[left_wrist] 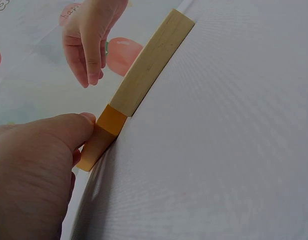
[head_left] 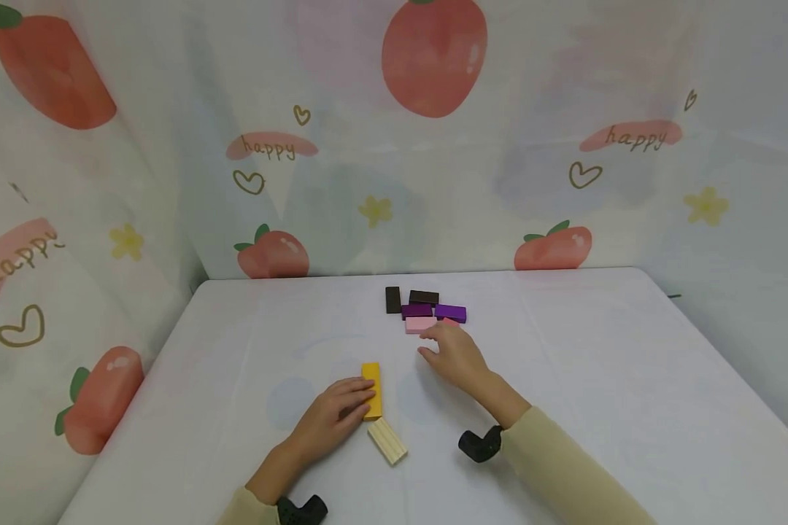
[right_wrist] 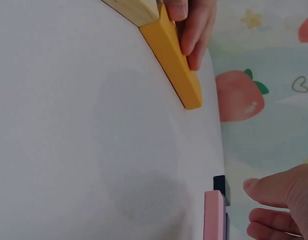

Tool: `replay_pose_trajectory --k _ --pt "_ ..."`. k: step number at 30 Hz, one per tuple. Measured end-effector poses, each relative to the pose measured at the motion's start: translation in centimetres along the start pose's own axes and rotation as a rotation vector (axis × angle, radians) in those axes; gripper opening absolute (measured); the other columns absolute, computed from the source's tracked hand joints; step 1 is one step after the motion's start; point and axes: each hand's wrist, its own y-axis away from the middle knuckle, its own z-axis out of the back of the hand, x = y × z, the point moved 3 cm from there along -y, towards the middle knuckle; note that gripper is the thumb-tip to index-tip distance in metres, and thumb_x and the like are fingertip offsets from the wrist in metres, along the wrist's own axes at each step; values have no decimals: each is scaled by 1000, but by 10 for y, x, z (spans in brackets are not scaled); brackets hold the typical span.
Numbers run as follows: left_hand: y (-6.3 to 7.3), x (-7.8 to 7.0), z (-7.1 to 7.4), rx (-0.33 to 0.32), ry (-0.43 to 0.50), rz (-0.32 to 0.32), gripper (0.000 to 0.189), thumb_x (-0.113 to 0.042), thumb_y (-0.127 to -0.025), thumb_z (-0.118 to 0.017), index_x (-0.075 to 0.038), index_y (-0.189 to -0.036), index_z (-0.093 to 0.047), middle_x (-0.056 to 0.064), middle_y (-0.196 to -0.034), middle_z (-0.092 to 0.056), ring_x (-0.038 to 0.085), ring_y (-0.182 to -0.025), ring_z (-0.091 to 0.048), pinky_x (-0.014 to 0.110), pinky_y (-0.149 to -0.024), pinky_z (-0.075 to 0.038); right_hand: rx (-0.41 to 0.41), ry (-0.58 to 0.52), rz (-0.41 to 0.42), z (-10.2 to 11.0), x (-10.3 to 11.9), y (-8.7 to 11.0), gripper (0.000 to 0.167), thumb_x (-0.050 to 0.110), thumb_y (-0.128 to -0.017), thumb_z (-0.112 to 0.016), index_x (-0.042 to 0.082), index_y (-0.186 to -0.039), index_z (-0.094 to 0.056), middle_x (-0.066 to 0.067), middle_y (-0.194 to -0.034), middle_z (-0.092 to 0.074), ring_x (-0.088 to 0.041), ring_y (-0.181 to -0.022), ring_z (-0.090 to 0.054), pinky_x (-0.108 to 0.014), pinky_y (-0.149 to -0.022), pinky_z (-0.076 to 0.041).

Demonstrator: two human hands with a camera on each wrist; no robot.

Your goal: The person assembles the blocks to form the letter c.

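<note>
Tabletop [head_left: 400, 390] spreads between yellow block's [head_left: 377, 399] right edge and right hand [head_left: 456, 357].

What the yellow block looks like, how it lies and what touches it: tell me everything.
The yellow block is a long, plain rectangular bar, smooth and straight-edged, perhaps painted wood. It lies lengthwise on the white table, pointing away from the person. Fingers of the left hand rest against its left side, partly covering it. Its near end appears to meet the pale block.

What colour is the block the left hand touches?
The block is orange-yellow, clearest in right wrist view.
</note>
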Motion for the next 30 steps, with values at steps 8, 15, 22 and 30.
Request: replay_pose_trajectory --k 8,15,22,30 --pt "0 0 1 -21 -10 -46 27 -14 -87 -64 -6 -113 -66 3 -121 -58 19 -117 -48 38 -97 -40 -7 16 -17 4 -7 -17 17 11 -81 -70 1 -94 -70 -10 -91 -65 -26 -89 -60 -39 -82 -50" --pt "0 0 1 -18 2 -40 27 -14 -87 -64 -6 -113 -66 3 -121 -58 20 -117 -48 39 -97 -40 54 28 -58 -5 -18 -26 18 7 -81 -69 1 -98 -70 -11 -95 -66 -28 -94 -59 -40 -86 -48" --pt "-1 0 -2 -6 15 -18 27 -15 -88 -63 -7 -113 -66 2 -123 -57 18 -119 -47 38 -98 -40 43 59 12 -12 -27 -34 23 -4 -75 -68 -1 -97 -69 -12 -96 -66 -29 -96 -59 -40 -87 -47" --pt "1 0 0 -12 3 -17 26 -14 -87 -64 -7 -112 -66 2 -122 -58 19 -118 -47 38 -98 -40 43 69 17 -24 -28 -42 15 -2 -78 -67 1 -92 -70 -11 -94 -64 -26 -92 -59 -37 -84 -49"
